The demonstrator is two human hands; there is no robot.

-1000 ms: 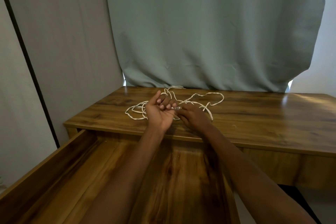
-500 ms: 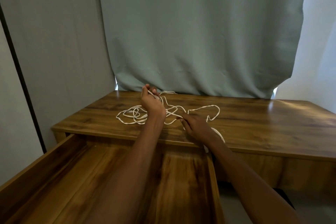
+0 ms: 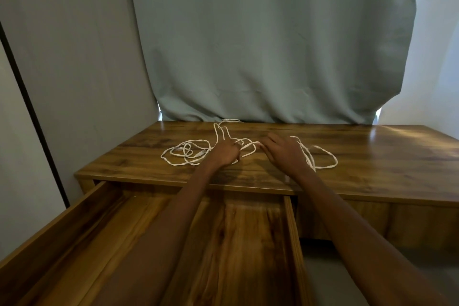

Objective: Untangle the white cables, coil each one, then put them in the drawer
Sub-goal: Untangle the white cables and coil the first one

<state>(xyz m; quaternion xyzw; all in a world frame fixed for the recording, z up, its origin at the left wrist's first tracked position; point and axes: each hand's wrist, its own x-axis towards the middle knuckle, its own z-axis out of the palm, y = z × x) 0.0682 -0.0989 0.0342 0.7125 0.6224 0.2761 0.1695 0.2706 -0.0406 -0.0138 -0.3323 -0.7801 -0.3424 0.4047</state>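
Observation:
Tangled white cables (image 3: 188, 154) lie spread over the wooden desk top (image 3: 372, 154), with loops to the left, a strand rising toward the back and a long loop at the right (image 3: 325, 159). My left hand (image 3: 224, 153) rests in the middle of the tangle, its fingers closed on a strand. My right hand (image 3: 285, 153) lies palm down just to the right, fingertips pinching the same stretch of cable. The drawer (image 3: 82, 226) stands pulled out below the desk's front edge, with nothing in it; both forearms reach over it.
A grey-green curtain (image 3: 260, 45) hangs right behind the desk. A grey wall panel with a black strip (image 3: 32, 112) is on the left. Grey floor shows to the right of the drawer (image 3: 347, 281).
My left hand has come down from its raised position onto the tangle. My right hand moved away from the front edge toward the middle, and the long loop now lies to its right.

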